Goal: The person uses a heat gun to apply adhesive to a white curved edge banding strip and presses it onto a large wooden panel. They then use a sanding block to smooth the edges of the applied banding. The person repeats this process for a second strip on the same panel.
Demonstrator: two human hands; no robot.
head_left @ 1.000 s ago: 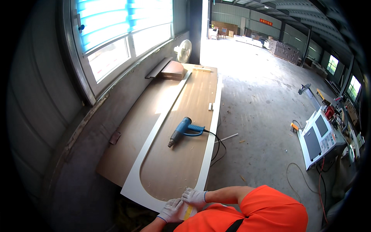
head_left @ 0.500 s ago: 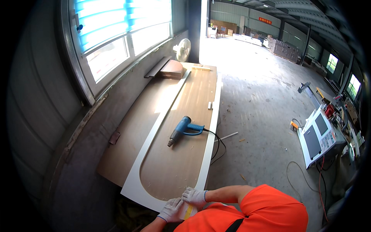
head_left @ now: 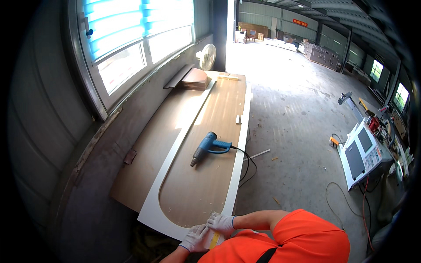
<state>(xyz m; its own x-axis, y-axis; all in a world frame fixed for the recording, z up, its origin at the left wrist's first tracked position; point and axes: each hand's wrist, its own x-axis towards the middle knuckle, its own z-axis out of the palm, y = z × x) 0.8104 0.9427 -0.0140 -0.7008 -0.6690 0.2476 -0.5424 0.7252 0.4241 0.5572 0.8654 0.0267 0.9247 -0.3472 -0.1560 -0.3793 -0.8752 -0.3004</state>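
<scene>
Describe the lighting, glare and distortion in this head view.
Head view: the window is blown out blue-white and throws a bright patch across the panel; the far floor glares; straight edges bow toward a black fisheye rim; the gloved hands lie evenly lit.

Long wooden panel (head_left: 206, 144) with white edge band (head_left: 175, 153) — blue heat gun (head_left: 209, 147) lying on it. Gloved left hand (head_left: 195, 239) and right hand (head_left: 221, 222) pressing a yellow strip (head_left: 213, 240) at the near end — fan (head_left: 206, 56) by the window.

A woodworking workshop in a big industrial hall: bare concrete floor (head_left: 298, 114), a long wooden panel (head_left: 206, 149) on the surface, a blue heat gun (head_left: 209, 147) at centre, stacked boards (head_left: 322, 55) at one o'clock, a machine control console (head_left: 362, 153) at three o'clock.
</scene>
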